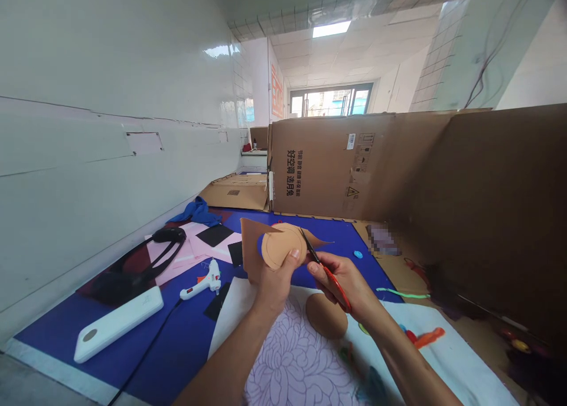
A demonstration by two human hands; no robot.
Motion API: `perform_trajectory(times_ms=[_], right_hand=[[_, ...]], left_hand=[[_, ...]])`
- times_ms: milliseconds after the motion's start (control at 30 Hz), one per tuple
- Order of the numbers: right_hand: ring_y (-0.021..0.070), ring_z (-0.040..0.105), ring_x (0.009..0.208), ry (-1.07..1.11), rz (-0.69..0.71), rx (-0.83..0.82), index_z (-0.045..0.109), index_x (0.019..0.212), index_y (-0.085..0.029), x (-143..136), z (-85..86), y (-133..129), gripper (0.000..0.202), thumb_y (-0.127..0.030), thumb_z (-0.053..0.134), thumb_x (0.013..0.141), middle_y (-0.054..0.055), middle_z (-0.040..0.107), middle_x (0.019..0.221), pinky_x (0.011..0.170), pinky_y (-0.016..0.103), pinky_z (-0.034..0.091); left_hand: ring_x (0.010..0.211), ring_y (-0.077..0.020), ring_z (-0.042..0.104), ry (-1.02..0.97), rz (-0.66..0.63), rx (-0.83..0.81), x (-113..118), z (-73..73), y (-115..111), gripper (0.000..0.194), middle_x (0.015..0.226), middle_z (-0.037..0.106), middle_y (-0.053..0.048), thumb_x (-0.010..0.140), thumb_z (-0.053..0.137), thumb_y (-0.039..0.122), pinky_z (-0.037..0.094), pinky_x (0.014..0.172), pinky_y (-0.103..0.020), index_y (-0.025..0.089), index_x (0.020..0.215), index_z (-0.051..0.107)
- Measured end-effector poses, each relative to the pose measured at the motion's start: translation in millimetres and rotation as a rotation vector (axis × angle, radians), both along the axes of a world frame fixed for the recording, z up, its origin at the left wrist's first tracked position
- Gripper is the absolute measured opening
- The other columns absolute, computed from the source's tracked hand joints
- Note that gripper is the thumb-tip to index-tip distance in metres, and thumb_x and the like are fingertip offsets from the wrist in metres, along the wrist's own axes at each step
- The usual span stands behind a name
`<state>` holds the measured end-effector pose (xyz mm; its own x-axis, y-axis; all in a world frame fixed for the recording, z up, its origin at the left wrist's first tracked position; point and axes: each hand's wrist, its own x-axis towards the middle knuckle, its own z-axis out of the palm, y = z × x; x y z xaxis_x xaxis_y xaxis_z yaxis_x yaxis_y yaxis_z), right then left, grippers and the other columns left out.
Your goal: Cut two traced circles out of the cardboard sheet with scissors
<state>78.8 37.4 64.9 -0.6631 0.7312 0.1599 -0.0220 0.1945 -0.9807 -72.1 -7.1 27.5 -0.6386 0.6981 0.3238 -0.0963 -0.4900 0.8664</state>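
Note:
My left hand [277, 285] grips a piece of tan cardboard [283, 246] with a round outline drawn on it, thumb on top. Part of the sheet around the circle is cut loose and sticks out to the left and right. In my right hand [339, 276] is a pair of scissors [335, 288] with red handles and dark blades. The blades are at the right edge of the cardboard circle. Below my hands a brown oval piece [326, 316] lies on white paper with a flower line drawing [292, 359].
To the left are a white glue gun [204, 282] with a black cord, a long white case [119, 323], black headphones [168, 236], pink and black sheets [217, 235] and blue cloth [195, 211]. A cardboard wall [328, 164] stands behind. An orange piece [429, 338] lies at right.

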Motion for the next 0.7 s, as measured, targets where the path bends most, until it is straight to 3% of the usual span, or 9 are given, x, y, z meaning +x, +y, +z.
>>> perform_trajectory(times_ms=[433,700], right_hand=[[0.0083,0.032,0.042,-0.004,-0.007,0.002,0.069,0.087,-0.019,2,3.7,-1,0.063,-0.081,0.076,0.078,-0.008,0.042,0.052,0.038,0.021,0.023],[0.0073,0.034,0.037,0.081,-0.053,-0.040,0.059,0.077,-0.022,-15,-11.1,-8,0.058,-0.077,0.076,0.080,-0.007,0.049,0.053,0.036,0.022,0.023]], left_hand=[[0.135,-0.0325,0.066,0.006,-0.042,0.005,-3,2.3,0,0.051,0.134,0.077,-0.011,0.081,0.088,0.039,0.047,0.120,-0.052,0.025,0.128,0.075],[0.126,-0.0295,0.071,-0.115,-0.040,0.082,10,-1.0,1,0.050,0.132,0.078,-0.010,0.080,0.087,0.048,0.054,0.112,-0.045,0.024,0.123,0.077]])
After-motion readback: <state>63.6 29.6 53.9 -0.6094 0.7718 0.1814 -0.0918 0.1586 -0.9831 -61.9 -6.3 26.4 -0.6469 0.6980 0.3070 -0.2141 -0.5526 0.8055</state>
